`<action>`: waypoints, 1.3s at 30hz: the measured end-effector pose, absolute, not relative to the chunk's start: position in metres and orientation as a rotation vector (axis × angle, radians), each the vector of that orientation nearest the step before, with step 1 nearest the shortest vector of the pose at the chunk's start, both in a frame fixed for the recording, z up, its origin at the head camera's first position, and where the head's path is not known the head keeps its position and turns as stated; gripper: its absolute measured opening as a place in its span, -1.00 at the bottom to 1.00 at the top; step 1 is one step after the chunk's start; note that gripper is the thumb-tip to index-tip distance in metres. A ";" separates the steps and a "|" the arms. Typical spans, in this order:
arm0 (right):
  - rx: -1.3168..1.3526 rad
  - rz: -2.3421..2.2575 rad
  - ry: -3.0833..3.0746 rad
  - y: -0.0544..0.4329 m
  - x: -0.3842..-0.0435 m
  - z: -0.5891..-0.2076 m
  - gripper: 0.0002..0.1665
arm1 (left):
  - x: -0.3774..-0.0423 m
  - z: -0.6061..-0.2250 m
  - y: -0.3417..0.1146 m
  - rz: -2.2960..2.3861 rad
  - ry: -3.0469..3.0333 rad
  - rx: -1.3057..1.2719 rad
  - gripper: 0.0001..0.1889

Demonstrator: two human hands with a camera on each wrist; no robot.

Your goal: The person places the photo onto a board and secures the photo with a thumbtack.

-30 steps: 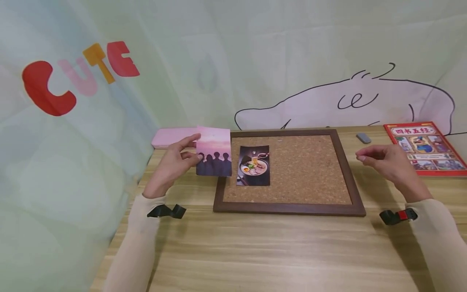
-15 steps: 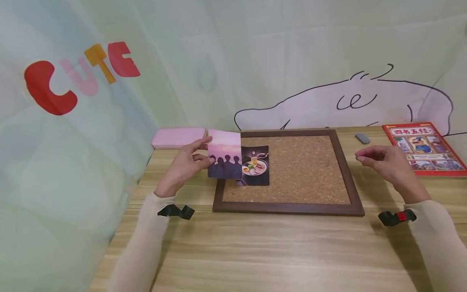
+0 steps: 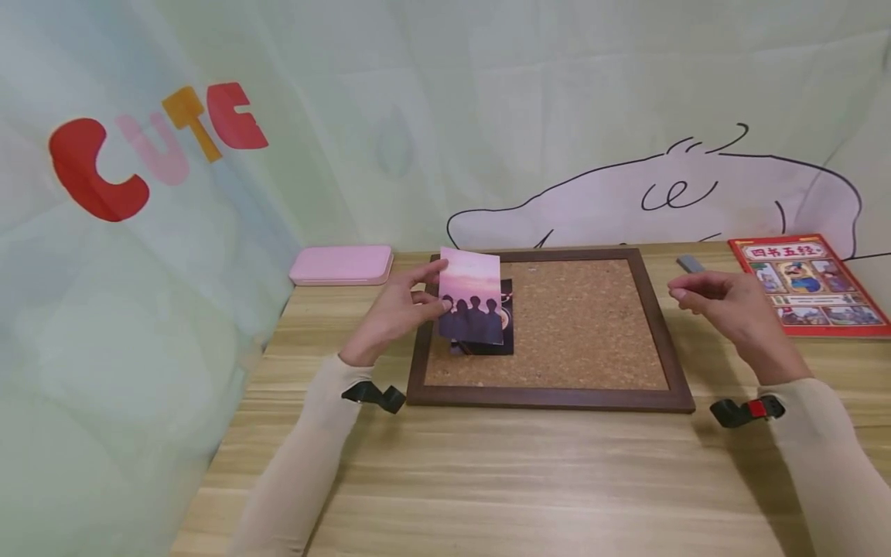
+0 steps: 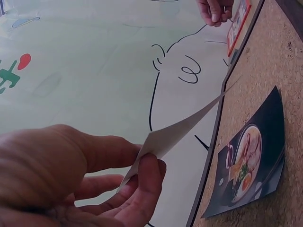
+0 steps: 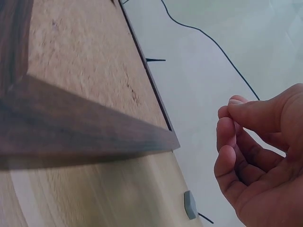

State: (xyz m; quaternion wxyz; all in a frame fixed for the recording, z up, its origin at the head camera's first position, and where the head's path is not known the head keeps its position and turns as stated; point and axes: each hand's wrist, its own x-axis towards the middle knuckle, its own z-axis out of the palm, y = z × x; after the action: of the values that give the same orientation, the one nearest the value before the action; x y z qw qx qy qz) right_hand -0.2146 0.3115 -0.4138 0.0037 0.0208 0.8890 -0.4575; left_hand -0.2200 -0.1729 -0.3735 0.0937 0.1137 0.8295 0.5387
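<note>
My left hand pinches the left edge of a sunset photo with several dark silhouettes, holding it raised over the left part of a brown-framed cork board. In the left wrist view, that photo is seen nearly edge-on between thumb and fingers. Behind it, a ramen photo lies on the cork, mostly covered in the head view. My right hand hovers beyond the board's right side, thumb and fingertips brought together; I cannot tell whether something tiny is between them.
A pink case stands at the back left of the wooden table. Behind the right hand are a grey eraser-like block and a red picture book. A printed cloth backdrop rises along the table's back and left.
My left hand has carried the sunset photo rightward, from the board's left edge to over the ramen photo, covering most of it. My right hand has shifted slightly left.
</note>
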 end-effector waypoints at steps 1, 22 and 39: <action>0.063 -1.457 2.775 0.311 -0.215 -0.414 -0.48 | -0.221 -0.374 -0.171 1.602 2.456 0.339 -0.23; 0.071 -1.612 2.600 0.300 -0.224 -0.418 -0.54 | -0.228 -0.382 -0.139 1.577 2.423 0.361 -0.24; 0.116 -1.740 2.447 0.298 -0.227 -0.420 -0.69 | -0.231 -0.390 -0.104 1.583 2.396 0.467 -0.24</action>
State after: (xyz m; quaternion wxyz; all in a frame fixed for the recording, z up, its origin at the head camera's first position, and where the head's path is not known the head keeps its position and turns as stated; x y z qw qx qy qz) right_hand -0.2272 0.2983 -0.4204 0.0683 0.0386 0.8126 -0.5776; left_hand -0.2312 -0.1038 -0.3899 0.1157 0.1594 0.8180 0.5405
